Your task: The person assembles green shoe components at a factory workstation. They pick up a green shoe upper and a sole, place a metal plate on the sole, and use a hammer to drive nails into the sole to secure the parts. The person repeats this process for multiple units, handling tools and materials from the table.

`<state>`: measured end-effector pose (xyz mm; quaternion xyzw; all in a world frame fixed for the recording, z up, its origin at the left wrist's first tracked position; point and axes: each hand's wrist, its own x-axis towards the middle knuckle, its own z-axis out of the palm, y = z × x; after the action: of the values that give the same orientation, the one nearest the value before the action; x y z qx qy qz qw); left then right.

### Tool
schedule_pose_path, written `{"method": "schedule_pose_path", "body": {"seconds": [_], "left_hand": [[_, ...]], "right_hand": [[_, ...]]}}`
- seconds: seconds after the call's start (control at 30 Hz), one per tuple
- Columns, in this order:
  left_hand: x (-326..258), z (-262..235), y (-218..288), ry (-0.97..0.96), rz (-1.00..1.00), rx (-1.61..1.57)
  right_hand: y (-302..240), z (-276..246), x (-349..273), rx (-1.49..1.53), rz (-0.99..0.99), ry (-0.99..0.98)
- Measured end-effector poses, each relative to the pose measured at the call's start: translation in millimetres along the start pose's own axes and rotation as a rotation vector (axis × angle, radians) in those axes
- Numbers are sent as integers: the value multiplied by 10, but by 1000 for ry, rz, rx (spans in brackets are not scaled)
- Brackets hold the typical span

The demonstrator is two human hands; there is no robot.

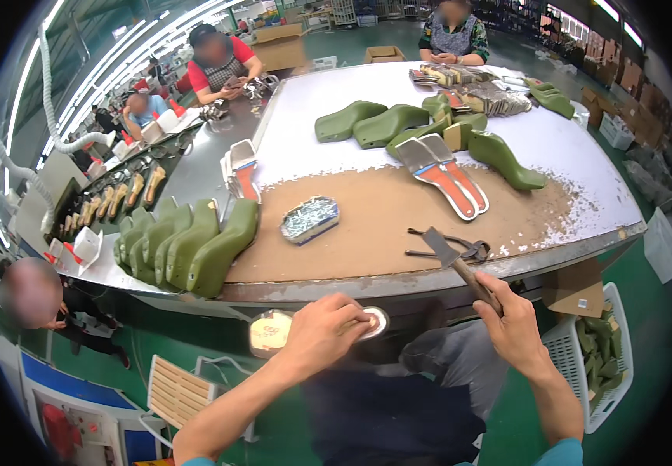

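In front of me, below the table edge, a sole-shaped piece (270,332) lies face up, its cream broad end and white-rimmed heel end showing on either side of my left hand (324,330). That hand lies across its middle, fingers bent and pinched together by the heel end; whatever is between the fingertips is hidden. My right hand (508,322) is wrapped round the wooden handle of a hammer (441,248), its metal head raised toward the table edge. Beyond the hammer head, black-handled pincers (472,250) lie on the table.
An open tray of small nails (310,219) sits on the brown board (274,264). Green shoe lasts (200,245) stand at left, with more lasts (394,124) farther back. Orange-and-grey insoles (448,179) lie at right. A white basket of lasts (621,365) stands at right. Several people are around.
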<state>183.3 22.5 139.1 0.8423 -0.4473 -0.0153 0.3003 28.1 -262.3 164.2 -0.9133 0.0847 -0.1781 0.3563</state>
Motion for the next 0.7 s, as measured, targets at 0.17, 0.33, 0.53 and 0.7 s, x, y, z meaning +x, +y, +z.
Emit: {"method": "schedule_pose_path", "body": {"seconds": [0.17,0.33,0.53,0.7], "left_hand": [[-35,81,19,84,205,134],[-52,85,22,91,153,25],[-35,77,19,113,26,-105],[-4,46,14,89,56,-92]], "right_hand": [[715,-264,-112,-221,241,175],[1578,-466,-81,-556,262,245],[790,-15,315,-336,-161,234],[-204,902,387,117,-462,-320]]}}
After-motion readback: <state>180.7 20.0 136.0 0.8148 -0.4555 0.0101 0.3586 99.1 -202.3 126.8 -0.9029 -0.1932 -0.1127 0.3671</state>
